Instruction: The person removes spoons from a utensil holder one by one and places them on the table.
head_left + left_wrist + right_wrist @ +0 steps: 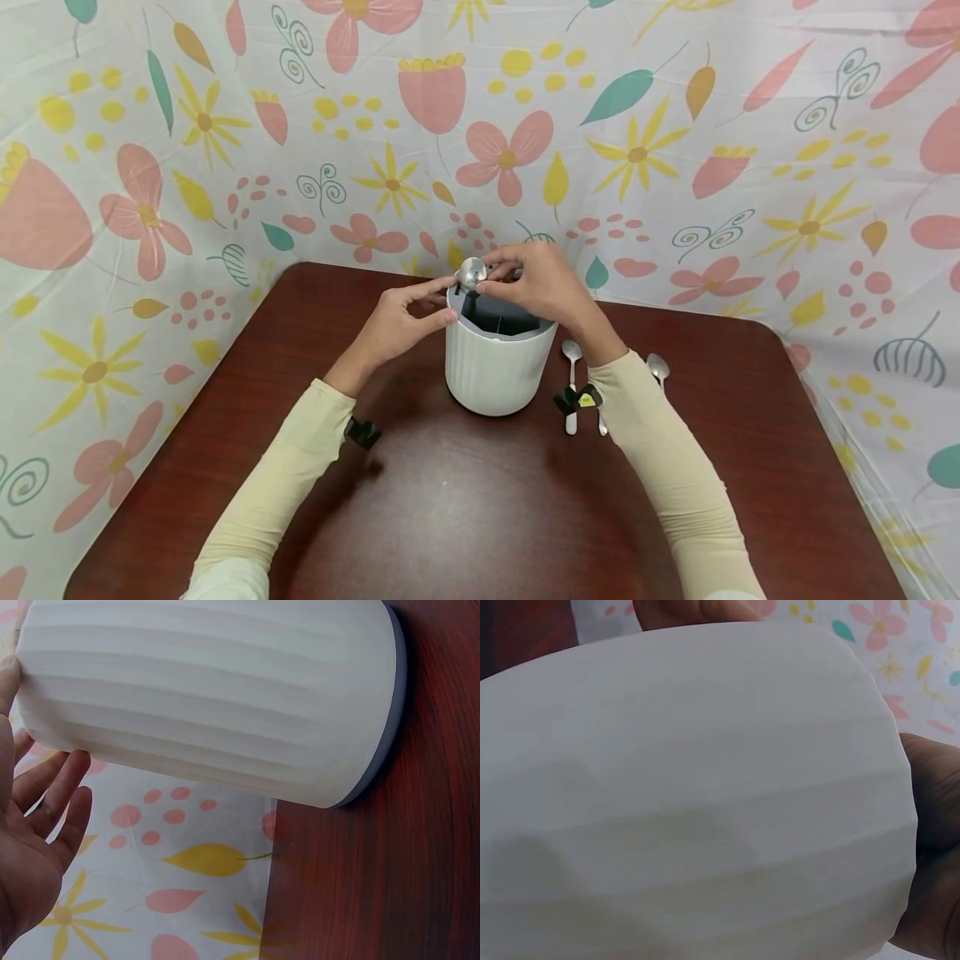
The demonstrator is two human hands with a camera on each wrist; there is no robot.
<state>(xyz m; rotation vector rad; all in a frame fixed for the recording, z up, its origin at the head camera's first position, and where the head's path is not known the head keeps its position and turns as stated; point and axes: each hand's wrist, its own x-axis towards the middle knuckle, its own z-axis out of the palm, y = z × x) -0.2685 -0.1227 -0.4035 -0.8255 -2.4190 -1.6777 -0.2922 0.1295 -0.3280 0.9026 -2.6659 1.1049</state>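
Note:
In the head view a white ribbed cylindrical holder [495,375] with a dark divided inside stands upright on the table. My right hand [536,283] is over its rim and pinches a metal spoon [472,272] near the bowl; the bowl is up, and the handle is mostly hidden. My left hand [397,325] touches the holder's left side near the rim with fairly straight fingers. The left wrist view shows these fingers [71,776] against the ribbed wall. Seen from the right wrist, the holder [705,787] hides the spoon and most of the right hand.
Right of the holder, a spoon [572,354] lies on the dark red-brown table [442,500]. Another spoon [657,367] lies farther right, partly hidden by the right forearm. A flower-patterned cloth [480,125] hangs behind the table and at its sides.

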